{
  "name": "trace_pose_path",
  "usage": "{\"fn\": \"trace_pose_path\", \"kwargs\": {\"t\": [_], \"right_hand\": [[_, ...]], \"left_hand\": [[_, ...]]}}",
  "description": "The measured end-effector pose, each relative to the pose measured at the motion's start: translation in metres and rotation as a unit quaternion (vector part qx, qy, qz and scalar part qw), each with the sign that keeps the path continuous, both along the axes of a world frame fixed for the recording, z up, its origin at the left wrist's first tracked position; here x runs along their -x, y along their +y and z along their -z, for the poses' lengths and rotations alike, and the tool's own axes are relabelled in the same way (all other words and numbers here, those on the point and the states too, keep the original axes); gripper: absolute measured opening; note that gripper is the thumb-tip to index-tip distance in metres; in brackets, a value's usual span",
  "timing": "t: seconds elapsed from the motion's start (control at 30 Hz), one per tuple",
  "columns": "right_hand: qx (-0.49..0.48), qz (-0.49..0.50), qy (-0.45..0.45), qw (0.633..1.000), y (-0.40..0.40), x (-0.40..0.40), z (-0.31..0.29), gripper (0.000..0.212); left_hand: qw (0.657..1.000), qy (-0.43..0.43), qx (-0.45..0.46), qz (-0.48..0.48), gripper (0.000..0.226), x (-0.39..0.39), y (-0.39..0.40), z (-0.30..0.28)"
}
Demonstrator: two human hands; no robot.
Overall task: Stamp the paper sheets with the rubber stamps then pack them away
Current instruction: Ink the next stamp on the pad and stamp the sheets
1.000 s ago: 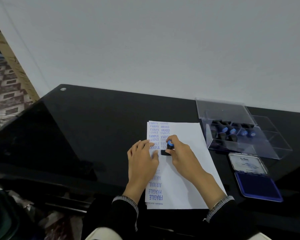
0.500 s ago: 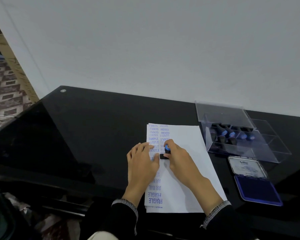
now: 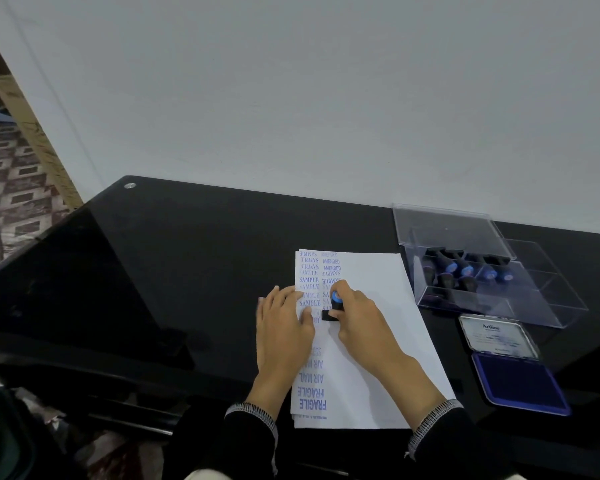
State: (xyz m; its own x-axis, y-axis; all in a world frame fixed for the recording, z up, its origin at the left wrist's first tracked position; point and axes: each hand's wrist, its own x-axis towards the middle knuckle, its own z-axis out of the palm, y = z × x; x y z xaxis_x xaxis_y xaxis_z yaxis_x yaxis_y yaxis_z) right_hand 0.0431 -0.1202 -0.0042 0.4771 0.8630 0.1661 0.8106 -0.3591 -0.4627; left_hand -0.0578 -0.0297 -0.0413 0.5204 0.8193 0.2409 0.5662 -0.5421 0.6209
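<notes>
- Two columns of blue stamp marks already run down the left part of the top paper sheet (image 3: 371, 341); words such as SAMPLE, AMENDED, AIR MAIL and FRAGILE can be read, while the sheet's wide right part is blank. By this showing the stamping is well under way but far from finished, and nothing is packed away yet.
- Farthest left on the black table (image 3: 187, 265), the left hand (image 3: 284, 330) lies flat with straight fingers on the left edge of the sheet, pressing it down, partly on the paper and partly on the table.
- Just beside it, the right hand (image 3: 364, 327) has its fingers curled round a rubber stamp (image 3: 334, 308) with a blue cap and a black base. The base sits on the paper in the second column, below the printed rows, so a mark is probably being pressed now.
- More sheets appear to lie under the top one, since edges peek out at its bottom left corner; how many, and whether they are stamped, cannot be told.
- Further right, well apart from the paper, stands a clear plastic box (image 3: 555, 289) with its lid (image 3: 451, 226) resting over its far left part. Several stamps in the box (image 3: 465, 271), black with blue caps, sit in the left compartments; the right compartments look empty.
- Nearest on the right lies an open ink pad (image 3: 520, 382), its labelled lid (image 3: 492, 336) folded back towards the box.
- Left to do, as a judgement: more stamping, then stamps back in the box, lids closed.
</notes>
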Motion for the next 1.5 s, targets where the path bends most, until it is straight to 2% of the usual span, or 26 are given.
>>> {"fn": "trace_pose_path", "kwargs": {"t": [0.23, 0.77, 1.27, 1.5], "right_hand": [[-0.013, -0.004, -0.004, 1.000, 0.001, 0.000, 0.004, 0.039], [-0.049, -0.020, -0.022, 0.998, 0.003, -0.003, 0.011, 0.033], [-0.056, -0.015, -0.015, 0.998, 0.005, -0.001, 0.011, 0.036], [-0.046, -0.016, -0.024, 0.999, 0.005, -0.001, 0.011, 0.031]], "left_hand": [[1.000, 0.004, 0.027, -0.014, 0.046, 0.000, -0.001, -0.004], [1.000, 0.003, 0.012, -0.014, 0.040, -0.001, 0.000, 0.000], [1.000, 0.012, 0.008, -0.010, 0.041, -0.001, 0.001, 0.002], [1.000, 0.022, 0.004, -0.009, 0.043, 0.000, -0.001, -0.001]]}}
